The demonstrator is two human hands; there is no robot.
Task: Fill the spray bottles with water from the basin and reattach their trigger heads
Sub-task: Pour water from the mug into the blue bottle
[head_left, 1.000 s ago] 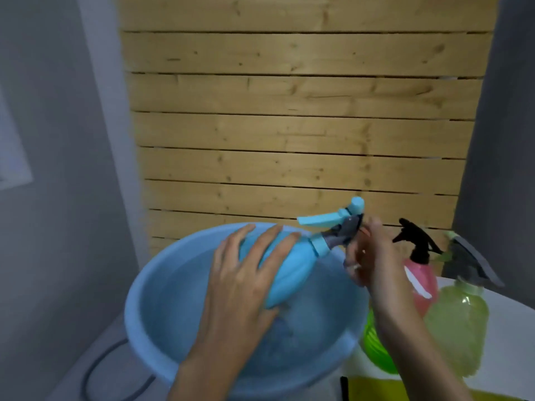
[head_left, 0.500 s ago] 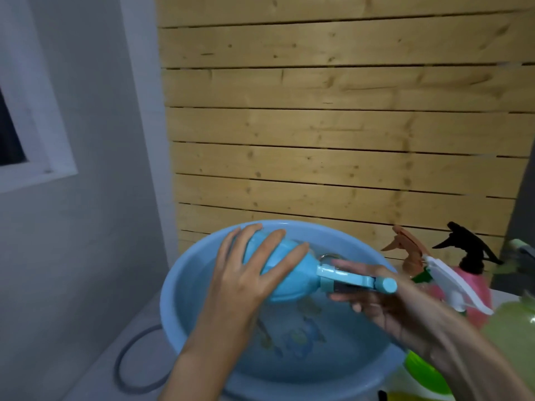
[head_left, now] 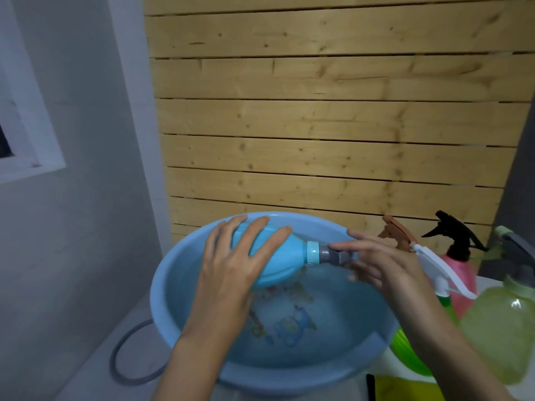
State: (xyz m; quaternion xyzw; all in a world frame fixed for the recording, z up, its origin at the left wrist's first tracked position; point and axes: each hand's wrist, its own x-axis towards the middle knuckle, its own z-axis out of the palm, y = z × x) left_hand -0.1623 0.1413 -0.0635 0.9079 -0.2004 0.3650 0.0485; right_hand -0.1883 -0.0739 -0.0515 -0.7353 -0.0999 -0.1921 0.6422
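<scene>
Blue spray bottle (head_left: 278, 259) lies flat on its side across the middle of the frame, right over the basin (head_left: 173, 299), and that's the change. A second ago it was tipped up with its nozzle aimed toward the upper right, then it swung down level, and level is where it sits now. Left hand (head_left: 231, 270) wraps the fat body, fingers spread wide and curled over the top, same hold throughout. Right hand (head_left: 382, 264) is the one that has shifted: half a second back the trigger head (head_left: 333, 256) lay along its open palm with the lever in plain sight. Now the fingers have slid up to the grey neck just past the blue collar and pinch it, hiding the rest of the head. The head is on the bottle, with no gap showing at the collar. That reads as a twisting grip. My call is unscrewing, to open this one for filling, though a final tightening can't be ruled out, and I can't tell if there's water inside. Over at the right edge, the pink bottle (head_left: 460, 267) and green bottle (head_left: 503, 328) stand outside the basin, heads fitted.
</scene>
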